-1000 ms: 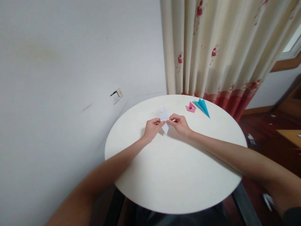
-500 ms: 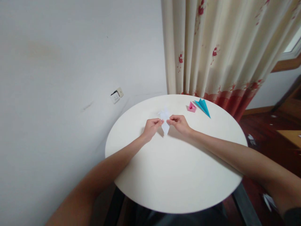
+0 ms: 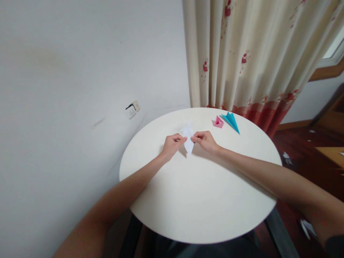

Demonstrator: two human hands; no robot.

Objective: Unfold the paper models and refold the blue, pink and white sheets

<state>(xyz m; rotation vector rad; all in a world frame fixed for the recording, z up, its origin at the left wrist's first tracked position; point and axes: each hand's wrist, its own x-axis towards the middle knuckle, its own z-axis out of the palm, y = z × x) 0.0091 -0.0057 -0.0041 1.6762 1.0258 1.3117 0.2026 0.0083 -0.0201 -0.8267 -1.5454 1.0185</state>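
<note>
A small folded white paper piece (image 3: 189, 140) is held just above a round white table (image 3: 199, 200). My left hand (image 3: 172, 146) pinches its left side and my right hand (image 3: 205, 141) pinches its right side, fingertips almost meeting over the paper. The paper's lower tip points down toward the tabletop and narrow flaps stick up behind the fingers. The exact folds are too small to tell.
A pink folded paper shape (image 3: 219, 122) and a teal folded paper shape (image 3: 231, 122) lie at the table's far right. A floral curtain (image 3: 255, 57) hangs behind. A wall socket (image 3: 132, 109) is on the left wall. Wooden floor and furniture lie to the right.
The upper flaps of the white paper have been drawn in narrower between the fingers. Both hands stay in nearly the same spot.
</note>
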